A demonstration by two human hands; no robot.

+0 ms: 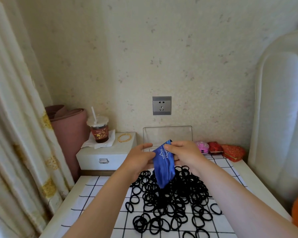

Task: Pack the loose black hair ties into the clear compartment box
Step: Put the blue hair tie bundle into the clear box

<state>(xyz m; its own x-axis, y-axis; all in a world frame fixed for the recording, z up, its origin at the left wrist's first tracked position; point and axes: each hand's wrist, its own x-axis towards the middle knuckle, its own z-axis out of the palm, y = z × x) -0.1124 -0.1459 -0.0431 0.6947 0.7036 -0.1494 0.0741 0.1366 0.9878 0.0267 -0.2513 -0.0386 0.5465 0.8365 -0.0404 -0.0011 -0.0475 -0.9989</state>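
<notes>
Hair ties heaped loose and black on the checked cloth over the tabletop, spread from the near edge back toward the wall. Behind the heap, against the wall, clear compartment box with lid upright, base mostly hidden. Above the heap, left grip and right grip both pinching a blue fabric pouch, its lower end hanging down onto the ties. Farther left, on a white drawer unit, a drink cup beside a gold bangle
</notes>
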